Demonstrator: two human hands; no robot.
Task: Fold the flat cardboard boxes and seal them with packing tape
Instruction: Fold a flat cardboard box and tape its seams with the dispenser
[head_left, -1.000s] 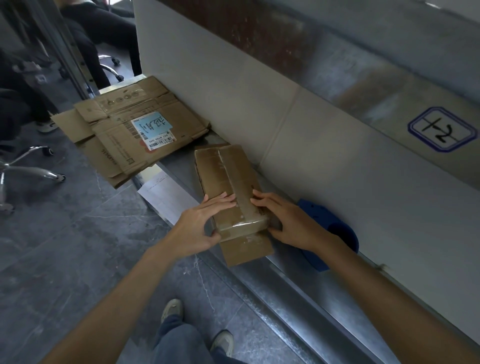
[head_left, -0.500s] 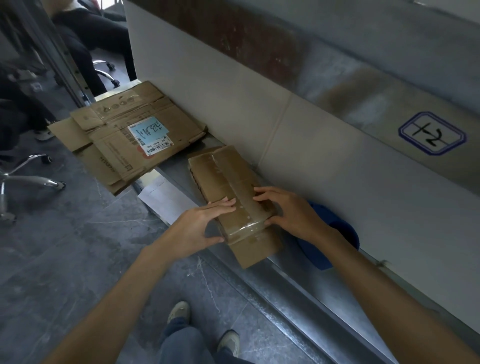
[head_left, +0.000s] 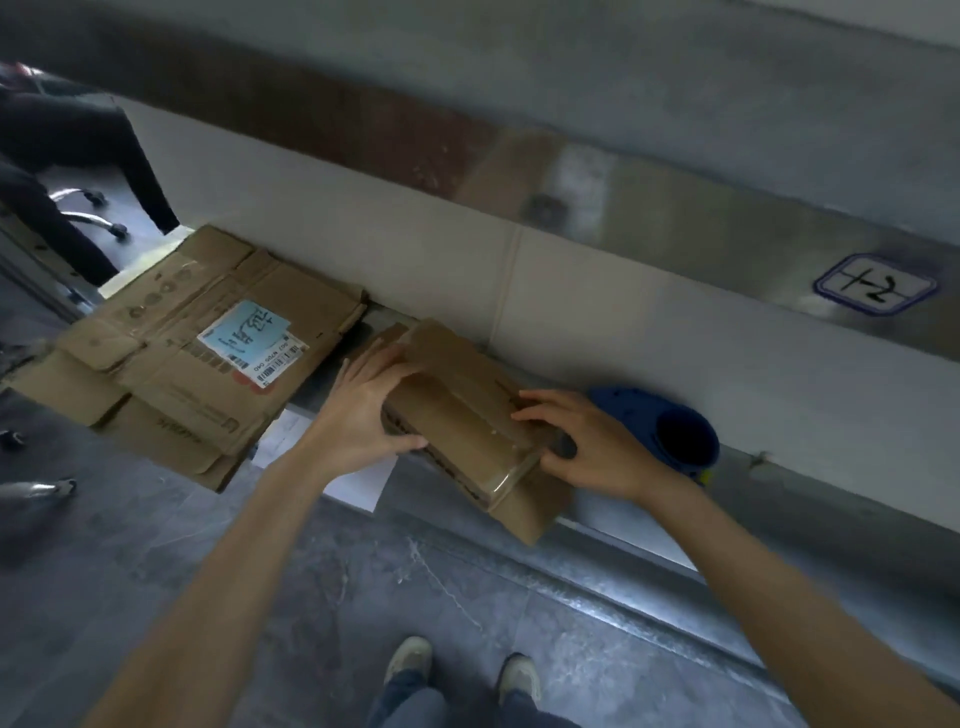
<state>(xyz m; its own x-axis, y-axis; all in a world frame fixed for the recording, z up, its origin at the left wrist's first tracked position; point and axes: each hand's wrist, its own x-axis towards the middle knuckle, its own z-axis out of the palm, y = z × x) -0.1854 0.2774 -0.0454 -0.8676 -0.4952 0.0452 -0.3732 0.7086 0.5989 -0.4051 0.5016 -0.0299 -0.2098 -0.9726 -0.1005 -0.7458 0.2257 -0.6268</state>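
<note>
My left hand (head_left: 363, 410) grips the taped box (head_left: 462, 415) on the ledge (head_left: 805, 499), fingers curled over it. My right hand (head_left: 587, 447) presses nearly flat fingers on top. The flat cardboard (head_left: 171, 384) has a blue handwritten label (head_left: 249, 340) I can't read.

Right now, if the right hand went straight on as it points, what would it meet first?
The right hand rests on the box; straight across its top, it would probably meet the left hand on the other side.

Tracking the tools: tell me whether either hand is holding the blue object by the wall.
No: the left hand and right hand are on the small box; the blue object lies beside them.
</note>
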